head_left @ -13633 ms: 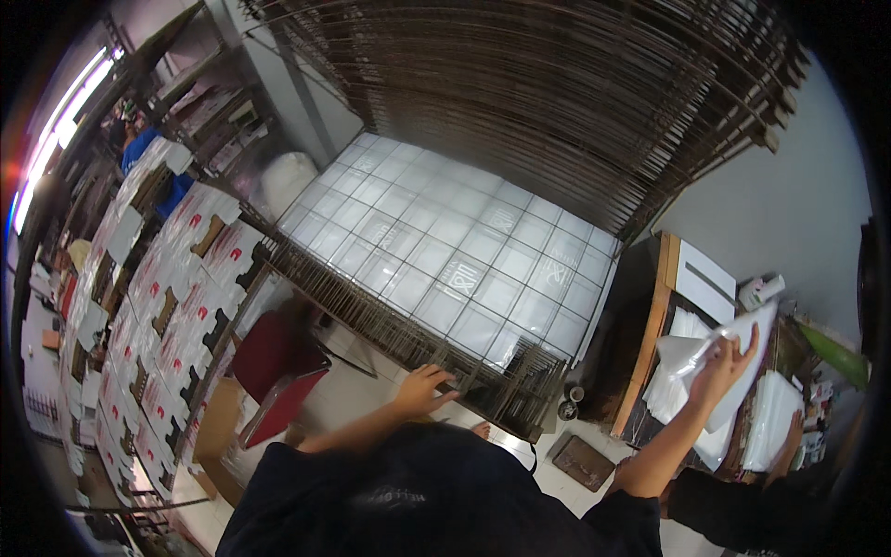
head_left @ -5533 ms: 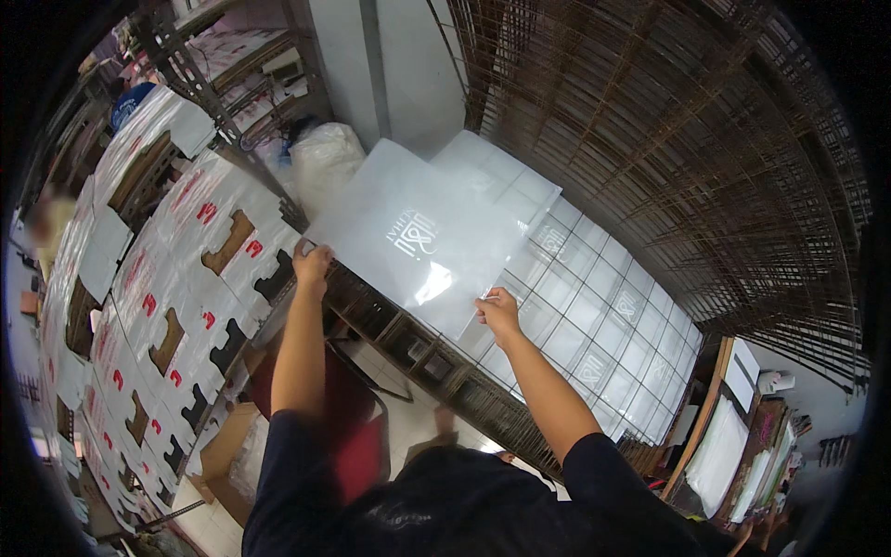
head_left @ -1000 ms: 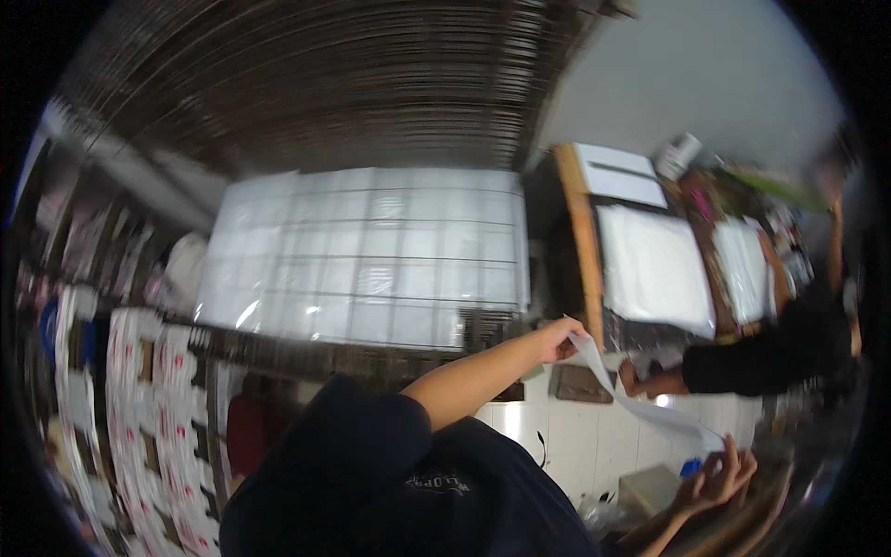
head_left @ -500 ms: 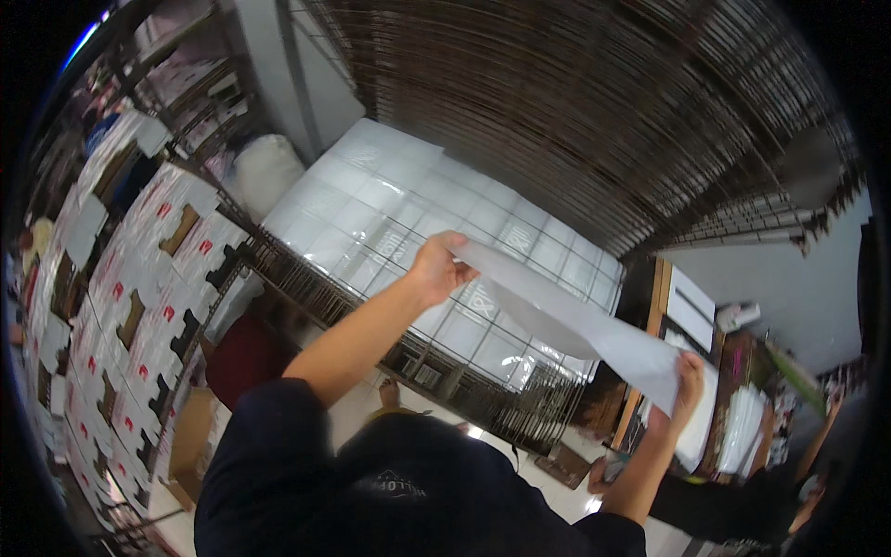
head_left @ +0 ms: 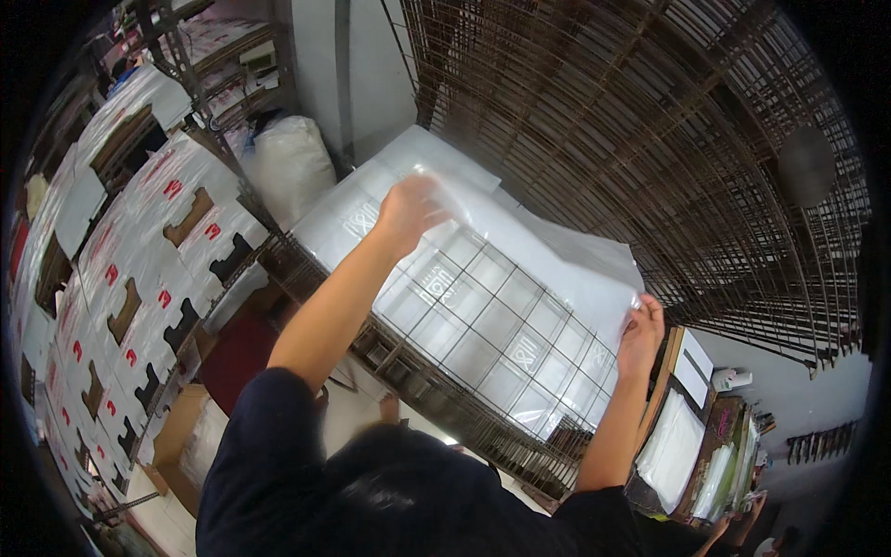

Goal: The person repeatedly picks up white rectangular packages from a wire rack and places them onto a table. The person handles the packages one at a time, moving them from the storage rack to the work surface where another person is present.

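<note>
A thin, translucent white plastic sheet (head_left: pixel 575 255) stretches between my hands above a wire drying rack. My left hand (head_left: pixel 406 209) grips its left end; motion smears the fingertips. At the other end, my right hand (head_left: pixel 642 330) pinches a corner between thumb and fingers. Below lies the rack's wire shelf (head_left: pixel 489 295), its grid crossing over white printed sheets (head_left: pixel 464 334) on a layer underneath. The far part of the shelf is hidden by the plastic sheet.
Raised wire shelves (head_left: pixel 594 84) lean up behind the rack. Stacks of white wrapped cartons (head_left: pixel 121 278) stand on the left, near a stuffed white sack (head_left: pixel 292 167). To the right, a table holds a white stack (head_left: pixel 670 452). A co-worker's arms (head_left: pixel 742 520) show at lower right.
Both hands have moved away from me, carrying the plastic sheet farther over the rack. The sheet has gone from a narrow hanging strip to a flatter spread. My view has turned somewhat.
</note>
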A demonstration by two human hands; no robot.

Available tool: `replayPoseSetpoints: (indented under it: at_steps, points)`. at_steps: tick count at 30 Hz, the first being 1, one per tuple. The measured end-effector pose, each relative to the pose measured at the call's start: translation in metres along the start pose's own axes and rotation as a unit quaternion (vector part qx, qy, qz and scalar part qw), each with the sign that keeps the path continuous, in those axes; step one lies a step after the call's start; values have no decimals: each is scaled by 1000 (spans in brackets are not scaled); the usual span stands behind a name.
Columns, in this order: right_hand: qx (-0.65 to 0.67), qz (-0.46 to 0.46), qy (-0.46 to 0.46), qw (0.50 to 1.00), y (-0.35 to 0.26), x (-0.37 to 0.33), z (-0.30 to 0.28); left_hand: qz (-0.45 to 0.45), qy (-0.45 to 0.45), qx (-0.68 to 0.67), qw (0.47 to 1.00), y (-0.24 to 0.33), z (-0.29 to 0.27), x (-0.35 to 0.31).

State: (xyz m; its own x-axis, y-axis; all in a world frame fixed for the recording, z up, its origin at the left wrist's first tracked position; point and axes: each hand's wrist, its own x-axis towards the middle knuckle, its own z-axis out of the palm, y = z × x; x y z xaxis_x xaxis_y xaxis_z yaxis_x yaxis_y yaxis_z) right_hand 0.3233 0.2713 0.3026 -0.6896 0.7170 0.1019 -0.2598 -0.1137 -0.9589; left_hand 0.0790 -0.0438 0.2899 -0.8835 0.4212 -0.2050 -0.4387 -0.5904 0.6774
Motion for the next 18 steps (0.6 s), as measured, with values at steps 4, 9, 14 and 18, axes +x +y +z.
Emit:
replayPoseSetpoints:
  at_steps: [4, 9, 14, 18]
  points:
    - [-72, 48, 27, 996, 67, -14, 3, -65, 58, 45, 995, -24, -72, 19]
    - [-142, 104, 46, 983, 180, 12, -4, -54, 122, 143, 981, -85, -147, 98]
    - [-293, 183, 27, 938, 252, 32, -14, -16, 208, 353, 912, -136, -189, 156]
    - [-443, 34, 74, 893, 284, 39, -19, -1, 238, 511, 826, -136, -176, 163]
